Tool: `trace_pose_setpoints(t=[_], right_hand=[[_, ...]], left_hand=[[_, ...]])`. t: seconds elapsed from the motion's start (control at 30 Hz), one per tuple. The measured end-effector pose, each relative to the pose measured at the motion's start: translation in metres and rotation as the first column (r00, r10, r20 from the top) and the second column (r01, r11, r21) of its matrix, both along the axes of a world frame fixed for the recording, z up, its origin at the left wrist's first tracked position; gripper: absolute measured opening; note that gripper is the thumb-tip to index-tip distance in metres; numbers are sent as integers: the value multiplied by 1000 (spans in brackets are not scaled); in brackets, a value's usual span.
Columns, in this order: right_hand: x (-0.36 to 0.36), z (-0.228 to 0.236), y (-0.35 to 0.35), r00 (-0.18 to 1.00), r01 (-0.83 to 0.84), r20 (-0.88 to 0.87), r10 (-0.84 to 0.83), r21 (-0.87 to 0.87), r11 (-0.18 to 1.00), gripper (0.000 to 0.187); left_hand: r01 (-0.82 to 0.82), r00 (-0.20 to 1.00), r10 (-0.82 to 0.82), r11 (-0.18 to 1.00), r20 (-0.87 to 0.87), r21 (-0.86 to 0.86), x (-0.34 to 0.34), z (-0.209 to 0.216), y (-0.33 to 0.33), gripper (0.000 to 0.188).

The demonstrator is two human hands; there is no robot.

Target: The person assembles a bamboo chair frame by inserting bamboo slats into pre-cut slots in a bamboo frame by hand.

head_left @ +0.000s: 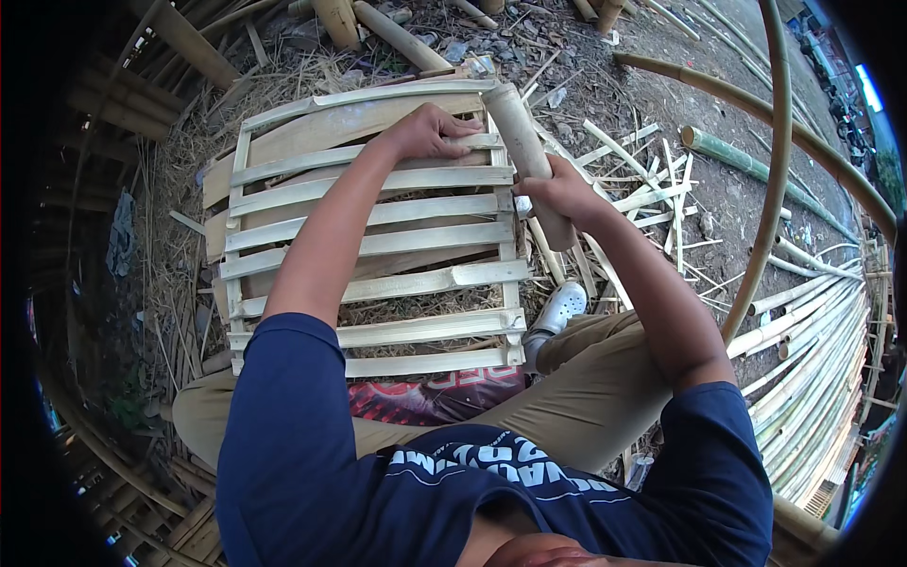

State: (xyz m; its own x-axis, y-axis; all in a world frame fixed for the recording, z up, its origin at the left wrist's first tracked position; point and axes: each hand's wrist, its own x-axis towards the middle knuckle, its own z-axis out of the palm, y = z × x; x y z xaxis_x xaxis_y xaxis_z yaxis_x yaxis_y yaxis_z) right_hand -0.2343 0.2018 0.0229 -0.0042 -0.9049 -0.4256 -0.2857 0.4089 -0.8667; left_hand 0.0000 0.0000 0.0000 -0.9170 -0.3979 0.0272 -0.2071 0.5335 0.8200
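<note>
A slatted bamboo panel [416, 243] lies in front of me, its pale strips running crosswise over two side strips. My left hand [434, 132] rests at its far right, with thumb and fingers closed near the end of an upper slat; whatever is pinched there, if anything, is too small to make out. Just right of that corner, my right hand [564, 193] is wrapped round a thick round length of bamboo [516, 132]. This piece is tilted, its far end close to the panel's top right corner and its near end pointing toward me.
Flat boards [331, 132] lie beneath the panel. Split bamboo offcuts [652, 194] litter the ground at right. Long bamboo strips [812, 350] are stacked farther right, and a curved pole [780, 142] rises before them. A shoe [565, 307] is beside the panel's right edge.
</note>
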Motion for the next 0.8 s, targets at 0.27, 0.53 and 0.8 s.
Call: trace_pose_setpoints(t=[0.27,0.53,0.8], right_hand=[[9,9,-7,961,171,218,-173,26,985,47],[5,14,-5,941,146,312,-133,-18,989,40],[5,9,-8,920,219,327,-218,34,975,35]], left_hand=[[3,1000,-2,1000,19,-17,-5,5,-3,46],[-2,1000,2,1000,9,-16,-6,13,-5,44],[2,1000,-4,998,-24,-67,-5,6,-4,43]])
